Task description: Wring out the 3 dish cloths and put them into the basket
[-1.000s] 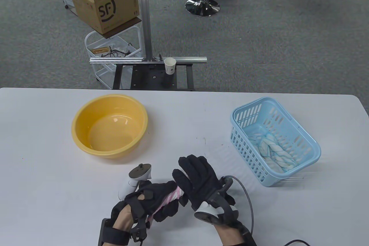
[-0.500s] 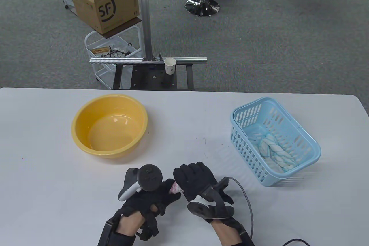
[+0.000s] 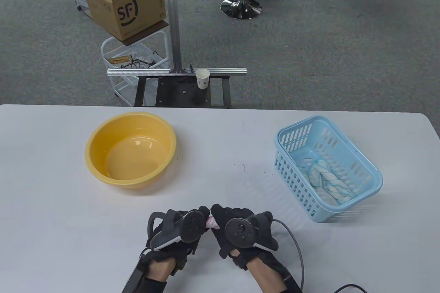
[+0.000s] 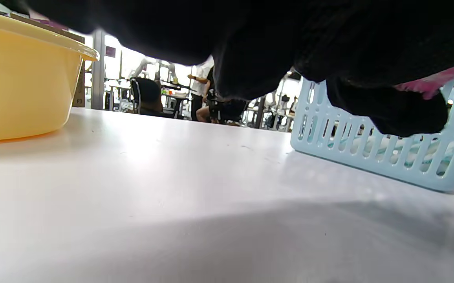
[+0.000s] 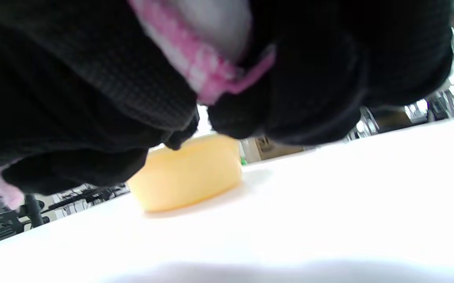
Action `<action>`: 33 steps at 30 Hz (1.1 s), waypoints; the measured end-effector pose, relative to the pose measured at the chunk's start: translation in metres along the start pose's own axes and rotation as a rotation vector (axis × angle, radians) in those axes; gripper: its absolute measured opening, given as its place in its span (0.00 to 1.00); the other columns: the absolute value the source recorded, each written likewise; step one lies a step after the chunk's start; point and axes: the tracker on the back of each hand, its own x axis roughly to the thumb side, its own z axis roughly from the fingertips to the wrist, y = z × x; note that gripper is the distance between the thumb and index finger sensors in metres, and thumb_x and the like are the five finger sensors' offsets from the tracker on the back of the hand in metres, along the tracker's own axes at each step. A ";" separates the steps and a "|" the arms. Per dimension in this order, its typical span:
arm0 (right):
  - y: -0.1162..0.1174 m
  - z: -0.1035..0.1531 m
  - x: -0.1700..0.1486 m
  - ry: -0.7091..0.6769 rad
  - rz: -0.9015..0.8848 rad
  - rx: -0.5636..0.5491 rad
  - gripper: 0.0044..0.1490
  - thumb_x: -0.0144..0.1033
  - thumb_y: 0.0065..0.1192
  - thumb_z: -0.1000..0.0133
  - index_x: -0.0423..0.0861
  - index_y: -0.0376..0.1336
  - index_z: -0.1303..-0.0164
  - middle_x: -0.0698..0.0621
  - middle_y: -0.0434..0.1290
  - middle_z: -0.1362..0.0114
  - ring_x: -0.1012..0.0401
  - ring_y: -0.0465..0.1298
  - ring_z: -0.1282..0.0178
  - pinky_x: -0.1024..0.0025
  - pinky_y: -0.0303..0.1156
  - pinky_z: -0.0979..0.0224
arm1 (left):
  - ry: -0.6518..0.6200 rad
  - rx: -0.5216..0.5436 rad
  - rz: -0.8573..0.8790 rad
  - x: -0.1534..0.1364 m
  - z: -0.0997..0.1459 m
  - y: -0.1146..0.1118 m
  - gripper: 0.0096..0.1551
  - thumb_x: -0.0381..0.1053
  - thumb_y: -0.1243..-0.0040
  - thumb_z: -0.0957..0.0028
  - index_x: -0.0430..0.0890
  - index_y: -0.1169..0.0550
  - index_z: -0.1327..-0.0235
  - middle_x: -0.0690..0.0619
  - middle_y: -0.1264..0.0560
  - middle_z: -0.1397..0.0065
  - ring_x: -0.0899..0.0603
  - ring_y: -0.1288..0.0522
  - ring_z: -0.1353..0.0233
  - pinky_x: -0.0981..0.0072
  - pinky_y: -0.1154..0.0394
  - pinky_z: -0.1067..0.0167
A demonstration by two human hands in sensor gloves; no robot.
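Pink cloth (image 5: 195, 59) clear from right wrist, overhead mostly hidden by hands (image 3: 209, 231)

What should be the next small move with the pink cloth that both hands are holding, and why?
Probably carry the pink cloth to the right and drop it into the blue basket. The left hand and the right hand grip it as a tight twist above the table, so the wringing looks nearly finished. The yellow basin shows no cloth, and twisted blue-and-white cloth already lies in the basket.
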 end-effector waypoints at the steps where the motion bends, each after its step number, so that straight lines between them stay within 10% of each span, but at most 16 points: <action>1: 0.001 0.000 -0.001 0.014 -0.014 0.008 0.34 0.41 0.78 0.50 0.35 0.68 0.40 0.44 0.85 0.54 0.53 0.87 0.67 0.48 0.81 0.53 | -0.006 0.002 -0.004 0.000 0.000 -0.001 0.30 0.56 0.32 0.54 0.45 0.23 0.41 0.60 0.16 0.64 0.51 0.19 0.79 0.55 0.21 0.71; 23: 0.024 -0.002 -0.037 0.246 -0.573 0.313 0.34 0.40 0.76 0.49 0.32 0.69 0.41 0.44 0.85 0.57 0.55 0.87 0.72 0.49 0.82 0.57 | -0.081 0.079 -0.091 0.012 0.003 0.001 0.29 0.56 0.31 0.56 0.45 0.21 0.44 0.60 0.15 0.65 0.50 0.20 0.80 0.54 0.21 0.73; 33: 0.022 -0.001 -0.035 0.127 -0.401 0.134 0.39 0.44 0.76 0.46 0.40 0.62 0.31 0.41 0.78 0.41 0.48 0.84 0.51 0.43 0.76 0.42 | -0.019 0.101 -0.025 -0.003 0.007 0.005 0.36 0.60 0.27 0.55 0.46 0.24 0.37 0.57 0.15 0.52 0.45 0.13 0.65 0.50 0.18 0.58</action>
